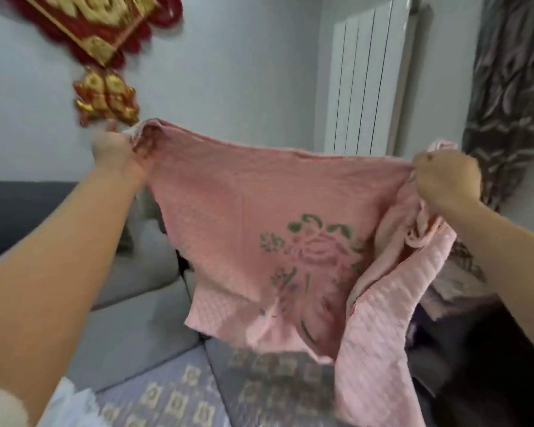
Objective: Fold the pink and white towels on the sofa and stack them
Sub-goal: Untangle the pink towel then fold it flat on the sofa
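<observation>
1. Left hand [114,149], at ten o'clock: clenched on the top corner of the pink towel [259,217].
2. Towel: stretched in the air above the sofa [130,309], rose print facing, lower right bunched.
3. Right hand [444,177], at three o'clock: pinching the opposite corner.
4. Step judged: spreading before the first fold. Next: bring corners together evenly.

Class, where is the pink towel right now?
Centre of the head view: the pink towel hangs above the sofa, stretched between the left hand and right hand.
</observation>
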The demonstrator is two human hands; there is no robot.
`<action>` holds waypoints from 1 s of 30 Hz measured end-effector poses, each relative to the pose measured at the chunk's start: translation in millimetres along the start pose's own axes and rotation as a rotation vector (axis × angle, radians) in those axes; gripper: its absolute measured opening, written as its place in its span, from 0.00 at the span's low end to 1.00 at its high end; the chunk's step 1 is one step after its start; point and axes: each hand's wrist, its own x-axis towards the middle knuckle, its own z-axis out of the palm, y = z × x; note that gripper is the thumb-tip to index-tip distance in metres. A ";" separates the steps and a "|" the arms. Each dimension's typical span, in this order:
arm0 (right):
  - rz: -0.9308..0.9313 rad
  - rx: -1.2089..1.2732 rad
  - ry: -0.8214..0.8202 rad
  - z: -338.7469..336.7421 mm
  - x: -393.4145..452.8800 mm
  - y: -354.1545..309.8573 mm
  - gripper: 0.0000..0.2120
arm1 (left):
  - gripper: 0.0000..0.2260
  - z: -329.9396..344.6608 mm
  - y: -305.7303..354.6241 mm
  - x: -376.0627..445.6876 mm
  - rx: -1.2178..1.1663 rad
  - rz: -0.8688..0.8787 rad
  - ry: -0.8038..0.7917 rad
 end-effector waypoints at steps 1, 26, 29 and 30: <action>-0.010 -0.010 -0.068 2.4 -0.1 -0.9 0.25 | 0.11 44.7 12.5 -64.7 0.042 -0.004 -0.021; -0.102 0.180 0.307 -117.3 44.9 -92.9 0.23 | 0.13 175.2 115.9 -64.0 -0.097 0.424 0.405; -0.113 0.023 -0.008 -37.4 47.3 -71.8 0.22 | 0.15 118.2 63.8 -41.3 0.260 0.192 0.312; -0.136 -0.057 -0.084 -10.0 45.5 -62.7 0.24 | 0.14 95.3 44.6 -36.8 0.313 0.108 0.266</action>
